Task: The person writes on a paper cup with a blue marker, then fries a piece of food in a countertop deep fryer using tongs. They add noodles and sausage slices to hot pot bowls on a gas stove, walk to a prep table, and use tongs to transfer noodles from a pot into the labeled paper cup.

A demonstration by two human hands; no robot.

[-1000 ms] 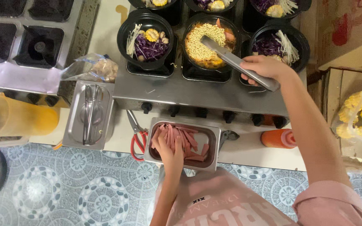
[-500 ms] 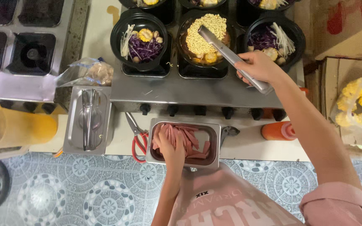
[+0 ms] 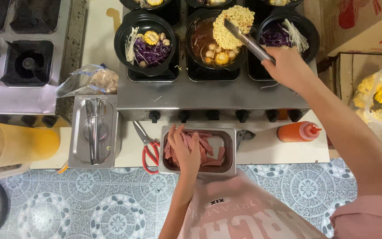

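1. Nearest is the person's pink top, low in the view, above a floor of blue and white patterned tiles [image 3: 45,212].
2. The left hand [image 3: 185,148] reaches into a small steel tray [image 3: 228,152] at the front edge of the counter. The tray holds pink meat strips [image 3: 208,150]. The fingers are spread a little and lie on the strips. I cannot tell if they have gripped one.
3. Red-handled scissors [image 3: 149,148] lie just left of the tray. A red sauce bottle [image 3: 298,132] lies on its side to the right of it.
4. Further left is a flat steel tray [image 3: 78,150] with metal tongs in it. Left of that is a see-through jug [image 3: 9,146] of orange drink.
5. A clear bag [image 3: 89,80] with food inside sits behind the flat tray.
6. Behind the meat tray is a steel cooker [image 3: 208,95] with a row of black knobs along its front.
7. The right hand [image 3: 290,68] is over the cooker. Its fingers are curled tight around long metal tongs [image 3: 249,42].
8. The tongs pinch a round cake of yellow noodles [image 3: 233,24]. The noodles are lifted on edge over the middle black pot [image 3: 215,44], which has brown soup, balls and corn in it.
9. The left black bowl [image 3: 146,42] holds purple cabbage, white mushrooms and corn. The right black bowl [image 3: 288,33] holds purple cabbage and white mushrooms too.
10. Far right, a bag of corn pieces [image 3: 379,99] sits in a cardboard box.
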